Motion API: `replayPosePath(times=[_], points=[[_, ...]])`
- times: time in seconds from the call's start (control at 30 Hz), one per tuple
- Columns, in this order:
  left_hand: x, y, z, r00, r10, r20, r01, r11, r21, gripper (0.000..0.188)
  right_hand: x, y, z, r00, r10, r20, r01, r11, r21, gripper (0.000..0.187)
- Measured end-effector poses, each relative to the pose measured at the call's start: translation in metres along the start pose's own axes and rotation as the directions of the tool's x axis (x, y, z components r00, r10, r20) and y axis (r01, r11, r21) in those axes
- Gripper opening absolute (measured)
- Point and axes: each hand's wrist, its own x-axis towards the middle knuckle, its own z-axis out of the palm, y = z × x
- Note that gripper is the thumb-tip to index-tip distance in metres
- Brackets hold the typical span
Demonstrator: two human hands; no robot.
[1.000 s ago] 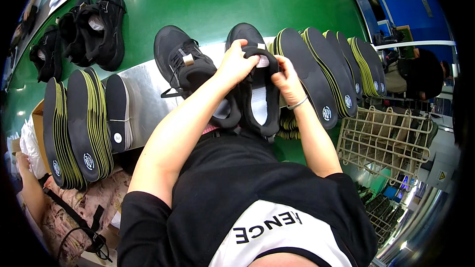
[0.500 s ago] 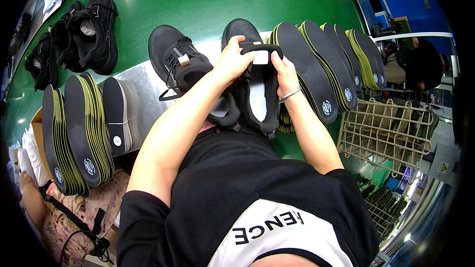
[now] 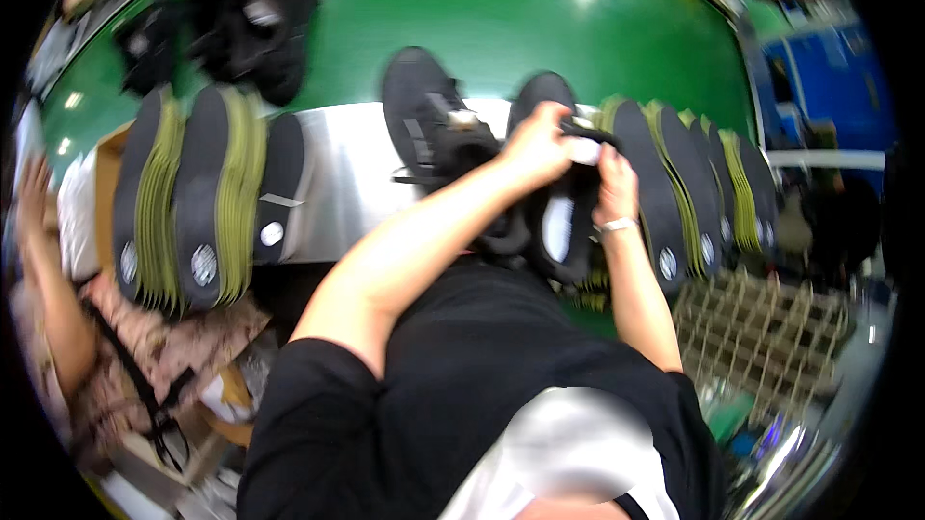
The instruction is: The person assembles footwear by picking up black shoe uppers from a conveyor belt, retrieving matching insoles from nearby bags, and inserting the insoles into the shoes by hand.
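Observation:
A black sneaker [image 3: 544, 88] stands in front of me, toe pointing away, with a pale insole surface showing through its opening. My left hand [image 3: 540, 146] grips the sneaker's tongue [image 3: 585, 149], fingers closed on its left side. On the other side, my right hand [image 3: 618, 188] pinches the tongue's right edge, a bracelet at its wrist. A white label shows on the tongue between both hands. Close to the left is a second black sneaker [image 3: 414, 101], laces tied and a small light tag on it, touched by neither hand. Motion blur softens fine detail.
Insole stacks [image 3: 202, 197], black with yellow-green edges, stand at the left; more insoles [image 3: 646, 192] stand at the right. Black shoes [image 3: 265, 24] sit at the far left on the green table [image 3: 462, 9]. A wire basket [image 3: 761, 342] is at the lower right. Another person's arm [image 3: 48, 298] shows at left.
The whole view has shifted, so the table and shoes appear farther right and most things lower. Both hands keep their hold on the sneaker's tongue.

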Motion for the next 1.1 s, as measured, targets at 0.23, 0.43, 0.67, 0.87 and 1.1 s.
replayPosePath(times=[0.23,0.43,0.67,0.87,1.1], points=[[-0.074,0.083,-0.045,0.848,0.529,-0.027,-0.476,0.784,0.397,0.049,0.038,0.016,-0.002,0.959,-0.083,0.271,0.059,0.994,0.096,0.028],[-0.161,0.134,-0.229,0.747,0.593,-0.301,-0.113,0.559,0.821,0.029,0.038,0.016,0.002,0.949,-0.024,0.315,-0.028,0.987,0.160,0.037],[-0.266,0.126,-0.358,0.551,0.162,-0.819,0.813,0.116,0.570,0.073,0.050,0.024,-0.003,0.945,-0.028,0.326,-0.010,0.993,0.114,0.035],[-0.282,0.102,-0.391,0.587,0.207,-0.783,0.698,0.361,0.619,0.066,0.051,0.018,-0.001,0.956,-0.040,0.292,0.047,0.999,-0.017,0.031],[-0.280,0.131,-0.371,0.479,0.155,-0.864,0.292,0.900,0.323,0.051,0.029,-0.029,-0.019,0.847,-0.095,0.523,0.175,0.979,-0.106,0.037]])
